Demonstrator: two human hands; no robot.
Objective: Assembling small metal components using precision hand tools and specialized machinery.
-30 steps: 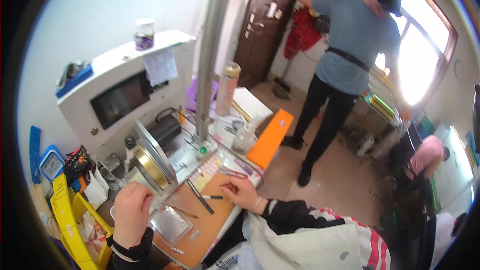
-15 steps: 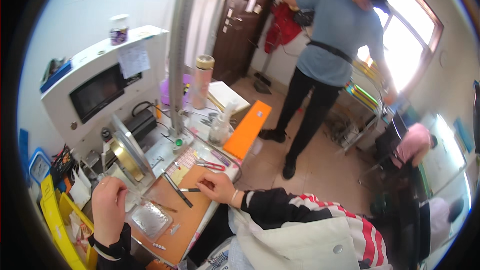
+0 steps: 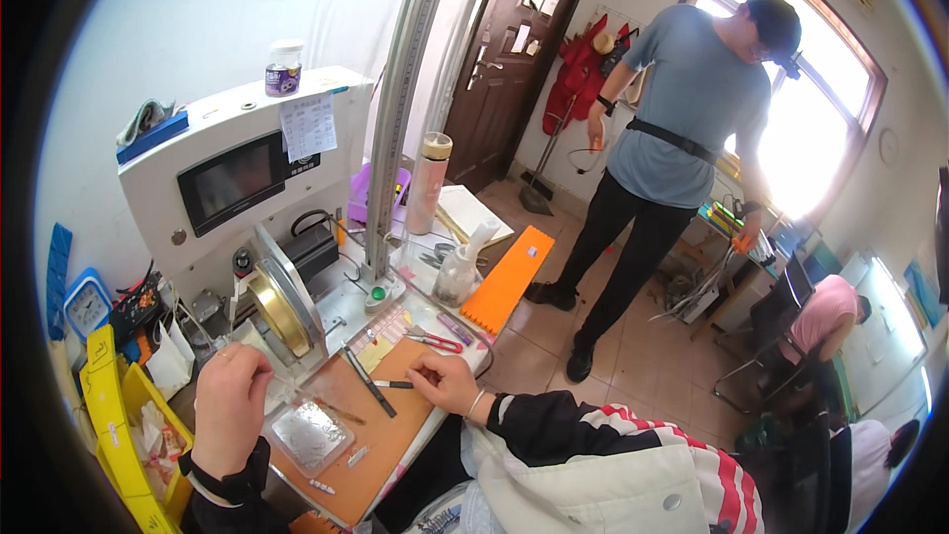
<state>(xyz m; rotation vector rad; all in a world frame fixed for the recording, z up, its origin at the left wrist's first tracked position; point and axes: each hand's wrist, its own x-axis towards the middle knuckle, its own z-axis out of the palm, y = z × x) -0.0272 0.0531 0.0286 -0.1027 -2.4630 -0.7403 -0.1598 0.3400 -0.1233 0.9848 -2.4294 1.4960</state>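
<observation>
Silvery foil pouch point(image 3: 310, 432) lying flat on the brown tabletop point(image 3: 386, 440), at its near left part, just right of the left hand point(image 3: 229, 405). Left hand hovering above the pouch's left edge, fingers point(image 3: 259, 364) curled in narrowly, seemingly pinching something thin near the brass-coloured disc point(image 3: 277, 309); cannot tell exactly what. Right hand point(image 3: 447, 383) resting on the tabletop further right, fingers point(image 3: 423, 368) drawn close together over a small dark pen-like piece point(image 3: 391, 384); hard to tell whether gripping it or only touching. Long black tool point(image 3: 370, 382) lying slantwise between the two hands, just beyond the pouch. Red-handled pliers point(image 3: 433, 340) sitting a little farther off, near the right hand. Orange toothed board point(image 3: 507, 279) hanging over the tabletop's far right edge. Clear plastic bottle point(image 3: 457, 273) and tall pale flask point(image 3: 429, 182) standing farther back, beside an upright metal column point(image 3: 397, 119). White machine with a dark screen point(image 3: 237, 178) rising at the far left, a small jar point(image 3: 284, 67) perched on top. Yellow bins point(image 3: 109, 415) crowding the near left. Another person in a grey shirt point(image 3: 682, 89) standing on the tiled floor point(image 3: 652, 356), well apart to the right, near a dark wooden door point(image 3: 514, 49).
</observation>
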